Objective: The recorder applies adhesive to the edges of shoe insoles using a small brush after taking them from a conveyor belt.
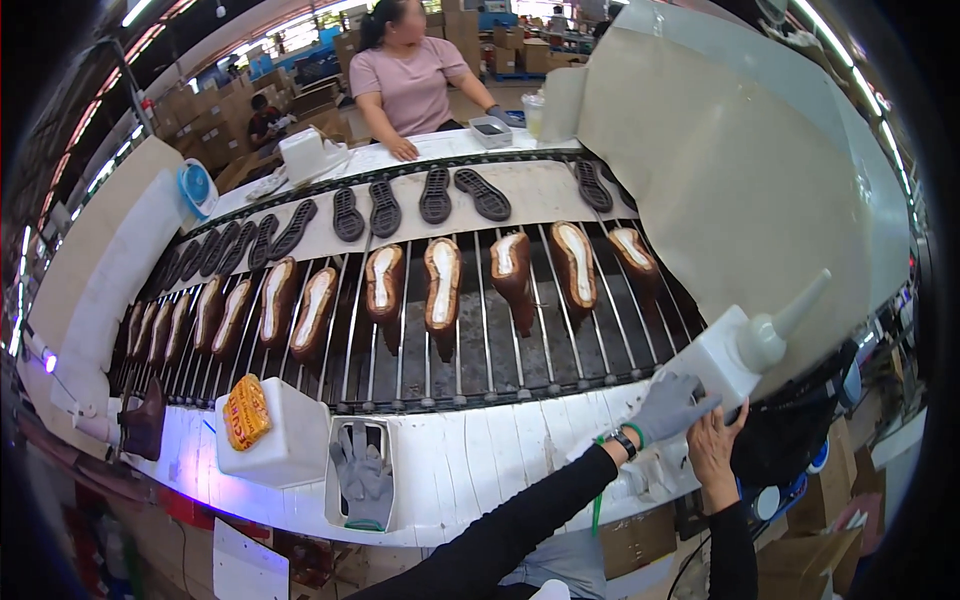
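Observation:
At the right end of the bench I hold a white squeeze bottle (712,357) with a long pale nozzle (800,308) tilted up and to the right. My left hand (672,408), in a grey glove, is closed around its lower part. The fingers of my bare right hand (713,447) press against its near underside, beside the glove. Left of my hands, brown shoe uppers (442,283) with whitish undersides facing up lie in a row on a metal rod conveyor (480,355). Behind them is a row of black shoe soles (435,195) on a pale strip.
A white container (285,445) with a yellow packet (248,412) and a tray (335,500) holding a grey glove (362,475) stand on the near ledge. A pale hanging sheet (730,170) borders the right. Across the conveyor sits a person in pink (415,80).

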A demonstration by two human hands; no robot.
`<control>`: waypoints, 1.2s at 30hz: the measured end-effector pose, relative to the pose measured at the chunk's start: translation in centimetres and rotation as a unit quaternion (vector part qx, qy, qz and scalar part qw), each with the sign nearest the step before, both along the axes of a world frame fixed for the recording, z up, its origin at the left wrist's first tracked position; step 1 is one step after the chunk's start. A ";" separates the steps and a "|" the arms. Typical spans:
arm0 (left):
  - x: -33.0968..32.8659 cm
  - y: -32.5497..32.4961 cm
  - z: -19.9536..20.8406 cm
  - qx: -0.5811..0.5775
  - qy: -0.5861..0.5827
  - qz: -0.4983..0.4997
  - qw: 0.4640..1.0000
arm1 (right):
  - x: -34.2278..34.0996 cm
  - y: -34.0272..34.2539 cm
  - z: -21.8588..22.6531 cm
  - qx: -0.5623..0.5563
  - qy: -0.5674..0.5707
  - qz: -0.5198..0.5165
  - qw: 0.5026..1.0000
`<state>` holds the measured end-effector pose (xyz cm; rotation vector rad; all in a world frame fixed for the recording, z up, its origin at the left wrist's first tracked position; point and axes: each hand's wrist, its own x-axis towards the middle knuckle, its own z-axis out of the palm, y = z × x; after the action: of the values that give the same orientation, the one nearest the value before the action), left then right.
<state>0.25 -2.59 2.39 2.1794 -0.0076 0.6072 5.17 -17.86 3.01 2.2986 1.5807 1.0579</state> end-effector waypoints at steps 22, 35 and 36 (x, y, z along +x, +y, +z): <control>-0.3 7.0 -1.5 -0.310 0.120 -0.310 0.891 | 0.1 -0.1 1.7 -0.047 0.071 0.024 0.996; 0.0 5.4 -4.2 -0.234 0.027 -0.248 0.940 | 1.6 -0.7 -0.1 -0.050 0.079 0.026 0.995; 0.0 5.4 -4.1 -0.237 0.020 -0.239 0.942 | 1.6 -0.6 -0.1 -0.048 0.078 0.023 0.996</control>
<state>0.29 2.83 -1.73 1.6353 -0.3274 0.2504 6.80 -18.43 2.92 2.3406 1.7083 0.8105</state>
